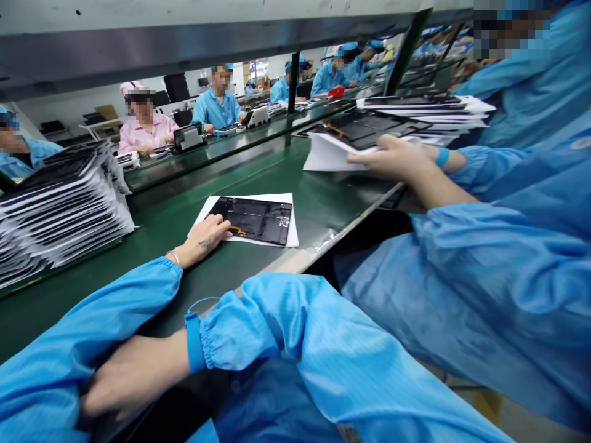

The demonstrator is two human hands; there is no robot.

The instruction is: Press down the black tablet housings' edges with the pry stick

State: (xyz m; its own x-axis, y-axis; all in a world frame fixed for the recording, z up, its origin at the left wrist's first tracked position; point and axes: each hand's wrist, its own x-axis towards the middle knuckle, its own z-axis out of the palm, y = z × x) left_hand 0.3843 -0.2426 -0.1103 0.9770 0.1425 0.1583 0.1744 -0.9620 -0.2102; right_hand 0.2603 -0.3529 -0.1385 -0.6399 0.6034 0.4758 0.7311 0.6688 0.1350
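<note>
My left hand (207, 238) reaches over the green work surface, with its fingers closed on the left edge of a black tablet back cover (258, 216). The cover lies inner side up on a white paper sheet (294, 234), and an orange flex cable (239, 231) shows near my fingers. My right hand (138, 375) is low at the left, crossed beneath my left forearm. A blue wrist strap (194, 342) is around that wrist. The right fingers are blurred and partly hidden by my left sleeve, so whatever they touch is unclear.
A tall stack of covers and paper sheets (69, 215) stands at the left. On the right a co-worker's hand (392, 154) holds another cover on paper beside a second stack (425, 111). A green post (293, 83) and an overhead beam (231, 46) frame more workers across the line.
</note>
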